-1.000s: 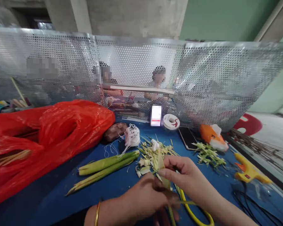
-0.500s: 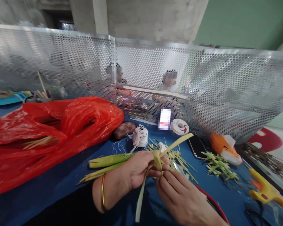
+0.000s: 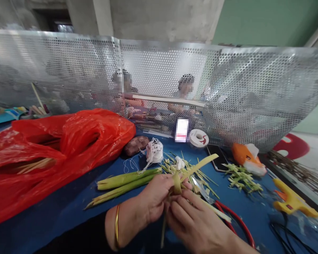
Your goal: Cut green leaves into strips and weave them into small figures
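Note:
A pale yellow-green leaf strip (image 3: pixel 200 167) is bent into a loop between my hands, one flat end pointing up to the right. My left hand (image 3: pixel 155 197), with a gold bangle at the wrist, pinches the loop from the left. My right hand (image 3: pixel 193 218) is closed on the lower part of the strip, fingers pressed against my left fingers. A thin end hangs below, and a pale strip end (image 3: pixel 219 212) sticks out right of my right hand. The fingertips partly hide the fold. Green leaf stalks (image 3: pixel 127 179) lie beside my left wrist.
Leaf scraps, white string (image 3: pixel 155 151), a ribbon spool (image 3: pixel 198 137) and a dark phone (image 3: pixel 216 157) lie beyond my hands. Left is a red plastic bag (image 3: pixel 95 130); right are red handles (image 3: pixel 238 218) and a yellow glue gun (image 3: pixel 291 201). A perforated metal screen (image 3: pixel 159 67) stands behind.
My right hand has moved left, closer against my left hand. The hanging strip end is now mostly hidden, a strip end shows on the right, and the red handles are more exposed.

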`<state>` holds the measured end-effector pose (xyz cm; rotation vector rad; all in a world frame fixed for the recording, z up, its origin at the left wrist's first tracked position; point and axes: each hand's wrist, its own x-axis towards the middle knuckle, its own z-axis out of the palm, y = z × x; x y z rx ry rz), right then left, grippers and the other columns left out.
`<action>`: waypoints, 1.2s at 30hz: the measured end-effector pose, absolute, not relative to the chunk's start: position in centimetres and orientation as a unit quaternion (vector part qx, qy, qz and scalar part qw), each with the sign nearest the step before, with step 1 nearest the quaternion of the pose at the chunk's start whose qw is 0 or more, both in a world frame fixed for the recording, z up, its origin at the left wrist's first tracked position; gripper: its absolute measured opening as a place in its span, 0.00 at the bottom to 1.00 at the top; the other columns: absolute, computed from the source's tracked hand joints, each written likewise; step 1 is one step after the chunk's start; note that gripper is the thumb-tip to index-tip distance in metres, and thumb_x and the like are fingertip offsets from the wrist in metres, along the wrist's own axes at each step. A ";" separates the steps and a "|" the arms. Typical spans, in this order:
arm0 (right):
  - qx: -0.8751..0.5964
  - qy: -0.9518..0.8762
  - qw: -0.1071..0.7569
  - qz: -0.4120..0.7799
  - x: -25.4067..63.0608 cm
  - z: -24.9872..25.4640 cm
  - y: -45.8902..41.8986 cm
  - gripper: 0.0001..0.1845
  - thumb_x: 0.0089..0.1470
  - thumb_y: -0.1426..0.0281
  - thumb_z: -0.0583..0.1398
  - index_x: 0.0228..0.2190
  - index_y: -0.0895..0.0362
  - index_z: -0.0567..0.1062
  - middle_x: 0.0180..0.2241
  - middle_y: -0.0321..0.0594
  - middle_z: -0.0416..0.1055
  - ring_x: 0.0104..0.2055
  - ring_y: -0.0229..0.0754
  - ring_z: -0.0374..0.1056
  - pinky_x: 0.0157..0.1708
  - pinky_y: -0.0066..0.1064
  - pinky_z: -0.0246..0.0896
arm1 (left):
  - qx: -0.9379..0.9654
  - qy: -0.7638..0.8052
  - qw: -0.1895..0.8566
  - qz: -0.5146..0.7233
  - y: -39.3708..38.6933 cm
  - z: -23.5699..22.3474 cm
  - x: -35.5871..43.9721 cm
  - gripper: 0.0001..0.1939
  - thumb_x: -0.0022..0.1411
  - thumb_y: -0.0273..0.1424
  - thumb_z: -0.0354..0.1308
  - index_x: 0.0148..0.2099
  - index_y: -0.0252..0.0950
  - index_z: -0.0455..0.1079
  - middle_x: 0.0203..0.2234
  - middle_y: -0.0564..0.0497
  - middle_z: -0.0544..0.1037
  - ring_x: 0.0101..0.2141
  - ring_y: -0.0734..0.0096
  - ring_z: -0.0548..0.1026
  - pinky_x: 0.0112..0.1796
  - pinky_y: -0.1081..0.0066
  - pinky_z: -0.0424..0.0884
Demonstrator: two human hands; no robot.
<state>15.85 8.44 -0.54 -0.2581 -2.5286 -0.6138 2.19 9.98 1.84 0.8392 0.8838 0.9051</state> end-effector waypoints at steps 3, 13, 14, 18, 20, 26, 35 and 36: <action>-0.111 -0.929 0.310 -0.171 16.2 -0.3 8.5 0.17 0.59 0.78 0.48 0.38 0.63 0.75 0.29 0.45 0.74 0.33 0.46 0.69 0.47 0.44 0.60 | 0.321 0.374 0.761 0.422 9.9 1.6 2.3 0.07 0.54 0.29 0.58 0.26 0.33 0.73 0.22 0.52 0.75 0.25 0.77 0.70 0.31 0.79 0.66; -0.482 -0.599 0.492 0.408 17.7 1.8 11.4 0.10 0.46 0.65 0.64 0.20 0.57 0.73 0.19 0.37 0.70 0.23 0.39 0.64 0.25 0.30 0.60 | 0.335 0.425 0.720 0.435 10.0 2.2 1.8 0.14 0.57 0.36 0.60 0.36 0.29 0.74 0.27 0.47 0.78 0.24 0.76 0.73 0.29 0.76 0.70; -0.476 -0.572 0.481 0.464 17.7 1.8 11.7 0.09 0.44 0.66 0.64 0.20 0.58 0.74 0.19 0.37 0.71 0.23 0.39 0.64 0.25 0.30 0.60 | 0.338 0.423 0.715 0.443 10.0 2.2 1.8 0.14 0.57 0.36 0.60 0.37 0.29 0.74 0.26 0.47 0.77 0.23 0.76 0.72 0.29 0.76 0.70; -0.435 -0.516 0.436 0.596 18.3 2.1 12.6 0.06 0.39 0.69 0.65 0.21 0.60 0.77 0.21 0.38 0.73 0.21 0.35 0.62 0.26 0.29 0.59 | 0.341 0.415 0.707 0.460 9.9 2.2 1.9 0.14 0.58 0.37 0.59 0.39 0.30 0.72 0.26 0.47 0.77 0.23 0.76 0.72 0.28 0.76 0.71; -0.430 -0.503 0.412 0.626 18.6 2.1 12.9 0.06 0.39 0.69 0.65 0.20 0.60 0.77 0.19 0.37 0.72 0.20 0.34 0.61 0.24 0.28 0.58 | 0.336 0.420 0.704 0.464 9.8 2.3 1.9 0.14 0.60 0.37 0.58 0.41 0.30 0.72 0.27 0.47 0.78 0.23 0.76 0.72 0.29 0.75 0.71; -0.408 -0.478 0.350 0.695 18.4 0.8 13.5 0.08 0.39 0.68 0.66 0.22 0.62 0.77 0.18 0.35 0.70 0.18 0.33 0.60 0.22 0.27 0.58 | 0.323 0.400 0.751 0.415 9.6 2.5 1.8 0.12 0.60 0.36 0.57 0.37 0.31 0.74 0.26 0.48 0.78 0.23 0.75 0.73 0.28 0.76 0.69; -0.325 -0.881 0.302 0.167 18.9 0.4 13.1 0.10 0.57 0.69 0.59 0.41 0.58 0.74 0.25 0.35 0.72 0.26 0.37 0.66 0.27 0.29 0.59 | 0.273 0.432 0.717 0.474 11.3 2.5 0.1 0.11 0.61 0.32 0.54 0.38 0.30 0.74 0.28 0.51 0.78 0.23 0.80 0.72 0.30 0.78 0.69; -0.280 -0.902 0.308 0.113 19.0 0.5 13.1 0.12 0.58 0.70 0.58 0.45 0.58 0.72 0.27 0.36 0.74 0.27 0.38 0.67 0.28 0.30 0.61 | 0.279 0.438 0.710 0.475 11.3 2.6 0.1 0.11 0.61 0.32 0.54 0.38 0.30 0.74 0.28 0.51 0.78 0.23 0.80 0.71 0.30 0.78 0.69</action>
